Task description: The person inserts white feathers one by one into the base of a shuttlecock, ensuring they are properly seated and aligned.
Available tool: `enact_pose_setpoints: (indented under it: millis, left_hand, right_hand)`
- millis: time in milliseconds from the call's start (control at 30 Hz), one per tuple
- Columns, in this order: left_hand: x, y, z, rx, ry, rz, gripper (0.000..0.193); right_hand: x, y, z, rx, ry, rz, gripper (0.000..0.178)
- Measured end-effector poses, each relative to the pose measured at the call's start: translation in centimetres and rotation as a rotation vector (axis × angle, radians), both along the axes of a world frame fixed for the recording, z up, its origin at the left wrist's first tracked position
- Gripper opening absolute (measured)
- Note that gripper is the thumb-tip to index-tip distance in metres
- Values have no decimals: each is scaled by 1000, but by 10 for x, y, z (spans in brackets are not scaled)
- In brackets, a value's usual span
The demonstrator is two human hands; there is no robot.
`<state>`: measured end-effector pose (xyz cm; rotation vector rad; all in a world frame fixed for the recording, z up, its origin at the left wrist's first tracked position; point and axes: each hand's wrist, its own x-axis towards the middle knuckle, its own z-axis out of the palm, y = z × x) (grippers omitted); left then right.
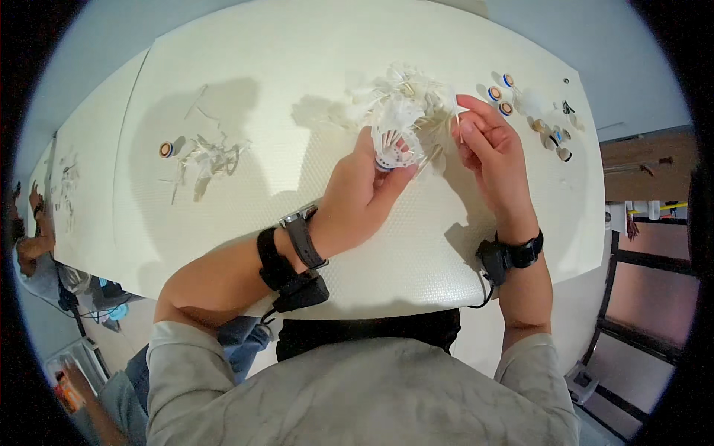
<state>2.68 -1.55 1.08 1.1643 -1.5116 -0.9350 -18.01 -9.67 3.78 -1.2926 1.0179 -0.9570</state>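
My left hand (355,189) is closed round what looks like a partly stripped shuttlecock (396,152); its thin white ribs rise from a round base with a blue edge. To its right, my right hand (492,152) pinches a thin white strip (457,123), apparently a feather piece, between thumb and fingers. Just beyond both hands lies a loose heap of white feather scraps (407,93), partly behind the held piece. Whether the strip still joins the shuttlecock, I cannot tell.
Round bases (506,108) with blue rims and small dark-and-white parts (558,137) lie scattered at the far right. On the left are another base (166,149) and a scrap pile (208,163). Other people's arms (39,238) show at the left. Shelving (647,290) stands right of the white table (297,44).
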Motion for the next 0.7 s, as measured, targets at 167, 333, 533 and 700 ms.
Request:
enact_pose_setpoints:
  millis: [167,333,533,700]
  left_hand:
    - [-2,0,1,47,-8,4,32]
    - [-4,0,-11,74,5,-15,32]
    - [-3,-1,-16,-101,43,-33,32]
    - [-3,1,-5,-66,-26,27,18]
  right_hand:
    - [1,7,1,49,-108,139,16]
    - [5,15,1,59,-50,157,7]
    - [2,17,-2,-13,-48,128,10]
    - [2,22,0,17,-29,215,13]
